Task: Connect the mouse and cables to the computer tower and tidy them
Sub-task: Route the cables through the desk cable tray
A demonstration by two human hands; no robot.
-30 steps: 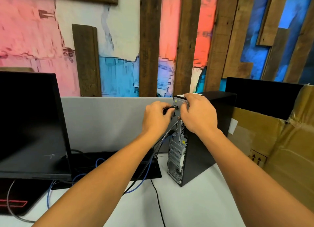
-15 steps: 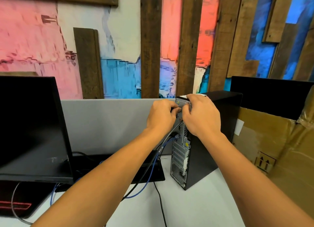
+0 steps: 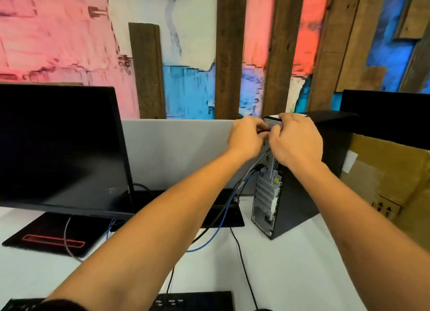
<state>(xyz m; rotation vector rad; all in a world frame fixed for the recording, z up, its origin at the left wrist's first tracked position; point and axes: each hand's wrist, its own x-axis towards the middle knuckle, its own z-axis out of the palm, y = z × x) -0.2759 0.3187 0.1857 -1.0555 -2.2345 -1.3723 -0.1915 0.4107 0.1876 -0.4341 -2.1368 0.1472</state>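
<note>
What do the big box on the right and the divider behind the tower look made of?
The box looks like brown corrugated cardboard: matte, creased, with printed arrows. The divider looks fabric-covered: flat grey, no shine, though its weave is too blurred to confirm.

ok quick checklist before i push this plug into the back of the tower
1. Left hand grips plug: ok, a dark plug shows between the fingers.
2. Right hand at the tower top rear: ok.
3. Plug lined up with port: cannot tell, the hands hide it.
4. Blue cable plugged in lower down: ok.
5. Tower upright on table: ok.
</note>
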